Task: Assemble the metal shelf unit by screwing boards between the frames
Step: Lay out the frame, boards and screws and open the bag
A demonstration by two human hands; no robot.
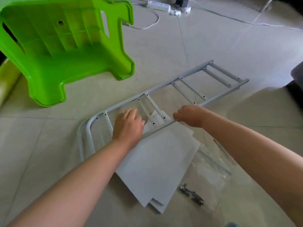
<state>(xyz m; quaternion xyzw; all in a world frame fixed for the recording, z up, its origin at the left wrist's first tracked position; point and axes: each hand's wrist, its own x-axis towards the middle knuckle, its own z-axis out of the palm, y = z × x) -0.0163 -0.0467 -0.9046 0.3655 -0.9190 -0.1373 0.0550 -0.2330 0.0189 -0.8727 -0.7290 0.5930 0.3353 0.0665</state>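
Observation:
Two pale grey metal ladder-like frames (188, 86) lie stacked on the tiled floor, running from lower left to upper right. Their near side rail rests across a stack of white boards (157, 163). My left hand (127, 125) lies over the frames near their rounded end, fingers loosely bent, and what it touches is hidden. My right hand (190, 116) grips the near side rail from above. A small heap of dark screws (191, 194) lies on the floor to the right of the boards.
A bright green plastic stool (65, 46) lies tipped on its side at the upper left. A clear plastic bag (211, 167) sits right of the boards. A white power strip (164, 5) with cables lies at the far top. A yellowish roll (6, 79) borders the left edge.

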